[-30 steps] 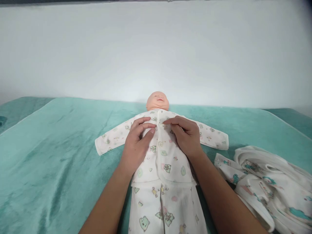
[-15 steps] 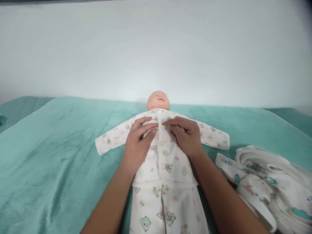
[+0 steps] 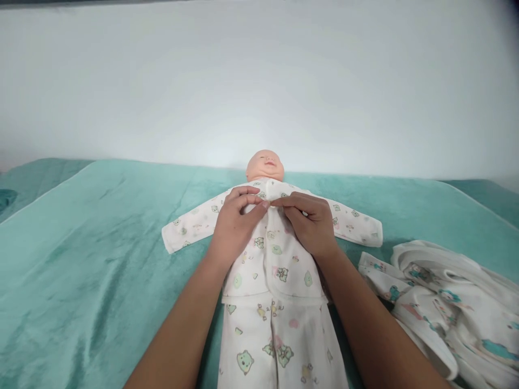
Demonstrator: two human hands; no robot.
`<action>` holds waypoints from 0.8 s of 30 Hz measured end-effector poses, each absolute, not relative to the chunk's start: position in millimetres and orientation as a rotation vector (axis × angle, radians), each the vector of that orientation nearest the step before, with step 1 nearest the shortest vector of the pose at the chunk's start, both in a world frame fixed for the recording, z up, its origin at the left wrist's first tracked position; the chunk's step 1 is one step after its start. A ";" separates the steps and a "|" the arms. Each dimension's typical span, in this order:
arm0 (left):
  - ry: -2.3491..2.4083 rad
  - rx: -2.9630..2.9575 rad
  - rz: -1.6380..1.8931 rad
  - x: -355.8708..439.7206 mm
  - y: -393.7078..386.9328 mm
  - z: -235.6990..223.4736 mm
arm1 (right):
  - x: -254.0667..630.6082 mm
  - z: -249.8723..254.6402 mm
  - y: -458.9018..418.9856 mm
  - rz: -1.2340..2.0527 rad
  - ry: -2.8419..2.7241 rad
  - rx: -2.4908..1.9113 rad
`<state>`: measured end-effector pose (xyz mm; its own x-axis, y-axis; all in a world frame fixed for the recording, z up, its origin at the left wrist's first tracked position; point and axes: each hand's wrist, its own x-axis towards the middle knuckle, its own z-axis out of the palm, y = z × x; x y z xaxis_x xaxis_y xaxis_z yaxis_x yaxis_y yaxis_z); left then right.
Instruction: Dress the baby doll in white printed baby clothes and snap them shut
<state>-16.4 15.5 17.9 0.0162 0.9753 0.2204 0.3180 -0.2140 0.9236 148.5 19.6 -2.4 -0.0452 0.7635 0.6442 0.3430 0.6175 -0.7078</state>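
Observation:
A baby doll lies on its back, its sleeves spread to both sides. It wears a white long-sleeved jacket printed with bears, over matching trousers. My left hand pinches the jacket's front edge at the upper chest, thumb and forefinger together. Opposite it, my right hand grips the same front opening, fingertips almost touching those of my left. Whatever small fastener is between the fingertips is hidden.
A green plush cover spreads under the doll. Crumpled white printed baby clothes lie at the right, close to my right forearm. Behind the far edge rises a plain white wall.
My left thumb has moved up and right to meet its forefinger at the jacket's front edge. The right hand stays at nearly the same spot, its fingertips now close against the left's.

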 end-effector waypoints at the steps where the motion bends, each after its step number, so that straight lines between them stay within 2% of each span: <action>1: 1.349 1.610 1.205 -15.4 17.7 19.6 | 148.7 -2.9 19.7 0.434 -1.629 -0.936; 24: 1.299 1.689 1.290 -16.5 16.4 17.5 | 150.9 -5.6 17.8 0.463 -1.509 -1.005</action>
